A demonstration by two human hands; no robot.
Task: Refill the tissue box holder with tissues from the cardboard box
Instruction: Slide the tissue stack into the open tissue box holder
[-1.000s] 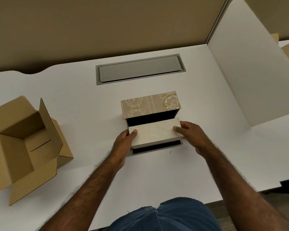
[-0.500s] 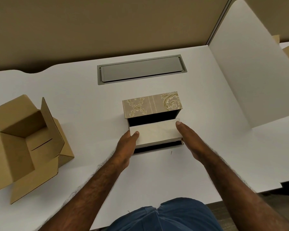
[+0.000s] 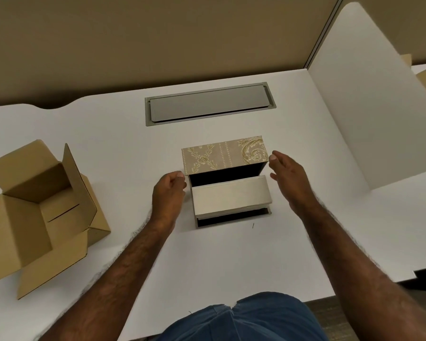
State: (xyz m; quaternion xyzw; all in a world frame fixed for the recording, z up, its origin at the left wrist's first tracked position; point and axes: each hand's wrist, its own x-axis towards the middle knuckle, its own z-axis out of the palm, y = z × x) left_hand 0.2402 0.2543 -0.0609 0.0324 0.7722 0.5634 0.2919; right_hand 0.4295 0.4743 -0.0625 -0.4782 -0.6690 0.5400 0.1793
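The tissue box holder [image 3: 224, 155] stands open at the middle of the white table, its patterned beige lid raised at the back and its inside black. A pale stack of tissues [image 3: 231, 195] lies in the holder's tray. My left hand [image 3: 169, 193] is just left of the holder, fingers curled, near the lid's left corner and holding nothing. To the holder's right my right hand [image 3: 289, 179] hovers with fingers spread, fingertips by the lid's right corner. The cardboard box [image 3: 40, 212] sits open at the left, and it looks empty.
A grey cable hatch [image 3: 208, 104] is set into the table behind the holder. A white divider panel [image 3: 376, 107] rises at the right. The table's front edge runs close to my body.
Both hands have let go of the tissue stack, which now lies in the holder. They have moved outward and back toward the corners of the raised lid.
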